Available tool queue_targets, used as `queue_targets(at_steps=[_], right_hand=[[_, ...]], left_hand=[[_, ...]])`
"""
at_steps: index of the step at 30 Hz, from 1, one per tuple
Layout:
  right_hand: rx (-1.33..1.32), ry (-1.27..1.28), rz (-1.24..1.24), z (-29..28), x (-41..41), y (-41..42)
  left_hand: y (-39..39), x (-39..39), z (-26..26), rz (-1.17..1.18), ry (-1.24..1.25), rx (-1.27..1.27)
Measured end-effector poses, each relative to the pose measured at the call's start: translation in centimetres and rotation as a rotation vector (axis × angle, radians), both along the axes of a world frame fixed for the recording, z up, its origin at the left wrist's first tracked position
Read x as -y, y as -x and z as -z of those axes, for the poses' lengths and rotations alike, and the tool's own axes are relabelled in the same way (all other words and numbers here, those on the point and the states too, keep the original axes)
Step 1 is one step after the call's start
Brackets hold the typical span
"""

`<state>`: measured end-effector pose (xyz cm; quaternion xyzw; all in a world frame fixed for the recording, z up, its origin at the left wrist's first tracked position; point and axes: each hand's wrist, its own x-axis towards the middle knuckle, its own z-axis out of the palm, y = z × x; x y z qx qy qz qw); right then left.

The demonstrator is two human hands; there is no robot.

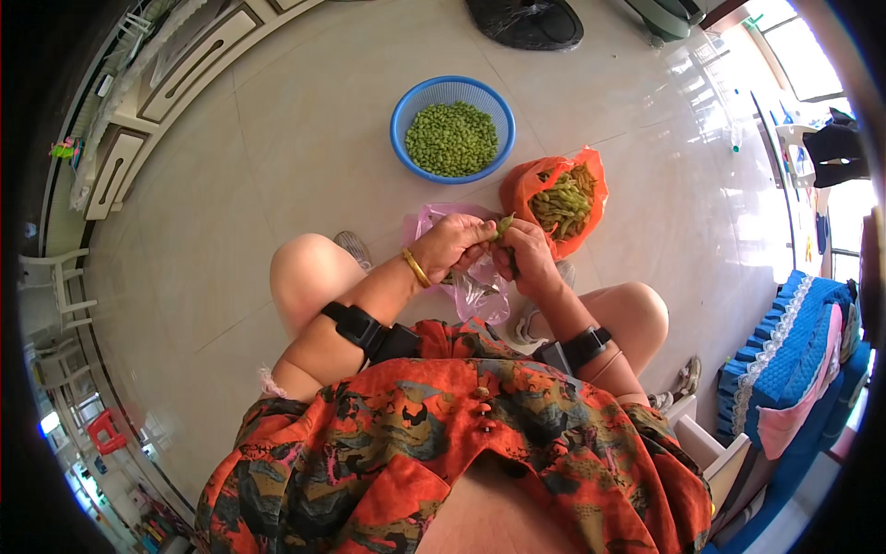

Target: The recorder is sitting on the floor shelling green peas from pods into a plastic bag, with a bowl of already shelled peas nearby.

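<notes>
My left hand, with a gold bangle at the wrist, pinches one end of a green bean pod. The fingers of my right hand close on the pod's other side, and a darker pod shows lower against that palm. Beneath both hands lies a pink translucent plastic bag, its contents mostly hidden. Beyond them on the floor stands a blue plastic colander holding many shelled green beans. An orange plastic bag, open at the top, holds unshelled pods beside my right hand.
My knees flank the bags on the tiled floor. A cabinet with drawers runs along the upper left. A black round base stands at the top. Blue quilted fabric with lace lies at right, near a white stool-like piece.
</notes>
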<state>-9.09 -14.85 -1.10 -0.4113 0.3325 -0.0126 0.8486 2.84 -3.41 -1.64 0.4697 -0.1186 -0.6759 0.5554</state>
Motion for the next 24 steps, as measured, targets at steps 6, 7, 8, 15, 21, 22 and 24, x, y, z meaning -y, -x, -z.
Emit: queue_targets(at_steps=[6,7,8,15,21,22,24], right_hand=[[-0.053,0.013,0.023,0.1,0.4,-0.1],[-0.044,-0.015,0.037,0.2,0.4,-0.2],[-0.043,-0.015,0.038,0.1,0.2,-0.2],[-0.040,-0.048,0.024,0.0,-0.2,-0.1],[-0.065,-0.049,-0.018,-0.1,-0.2,0.1],[-0.073,-0.060,-0.008,-0.1,-0.1,0.1],[-0.087,-0.048,-0.002,0.0,0.0,0.2]], left_hand=[[1.1,0.5,-0.4,-0.063,0.027,0.353],[1.1,0.5,-0.1,-0.062,0.027,0.353],[1.0,0.4,0.4,-0.082,0.065,0.473],[1.6,0.8,0.8,-0.152,0.134,0.792],[1.5,0.8,1.2,-0.104,0.041,0.770],[1.4,0.7,1.3,-0.102,0.044,0.770],[1.5,0.6,1.5,-0.045,0.045,0.639]])
